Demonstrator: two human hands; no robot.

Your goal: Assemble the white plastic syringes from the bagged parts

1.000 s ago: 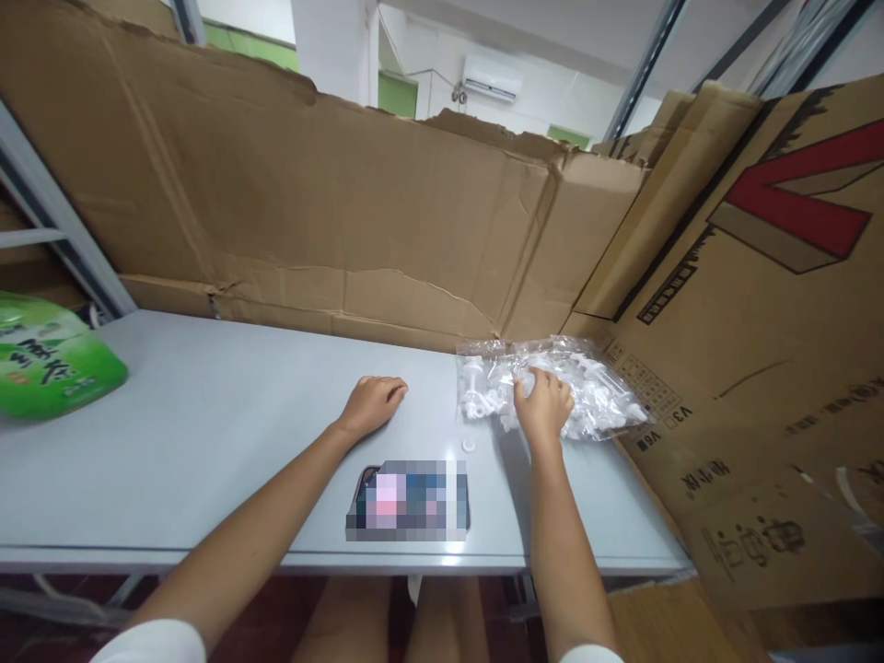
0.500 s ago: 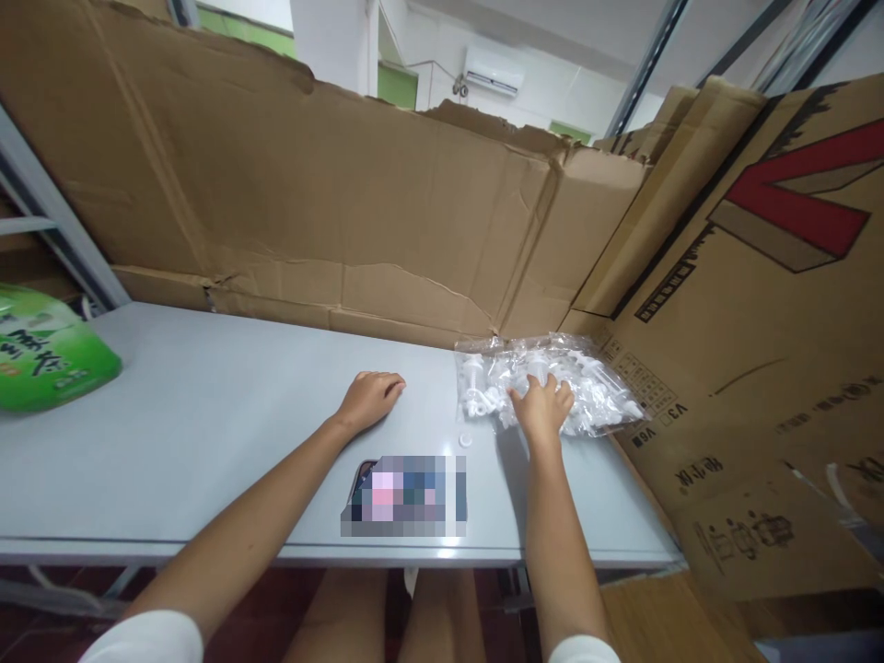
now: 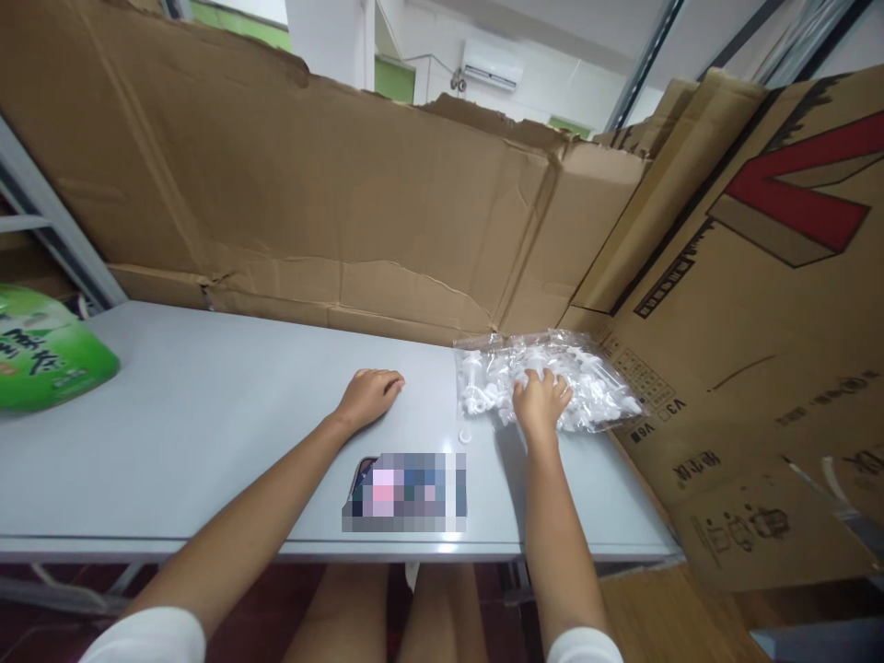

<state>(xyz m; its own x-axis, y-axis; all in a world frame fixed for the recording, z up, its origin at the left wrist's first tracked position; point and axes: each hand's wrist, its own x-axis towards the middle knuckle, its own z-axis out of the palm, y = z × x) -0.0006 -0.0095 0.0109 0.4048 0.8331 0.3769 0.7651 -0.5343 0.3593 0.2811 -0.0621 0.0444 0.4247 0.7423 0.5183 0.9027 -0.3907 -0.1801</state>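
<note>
A clear plastic bag [image 3: 587, 382] holding several small white plastic parts lies at the right end of the grey table [image 3: 180, 433]. My right hand [image 3: 540, 402] rests on the bag's near left side, fingers curled onto the parts inside. My left hand [image 3: 369, 396] lies on the bare tabletop to the left, fingers loosely bent, holding nothing. One small white ring-shaped part [image 3: 465, 436] sits loose on the table just in front of the bag.
A phone [image 3: 407, 486] lies near the table's front edge between my arms. A green packet [image 3: 41, 354] sits at the far left. Flattened cardboard sheets [image 3: 331, 212] stand behind the table, and printed cardboard boxes [image 3: 760, 313] lean along the right side.
My right hand has shifted slightly on the bag, fingers moving over the white parts. My left hand has stayed in place.
</note>
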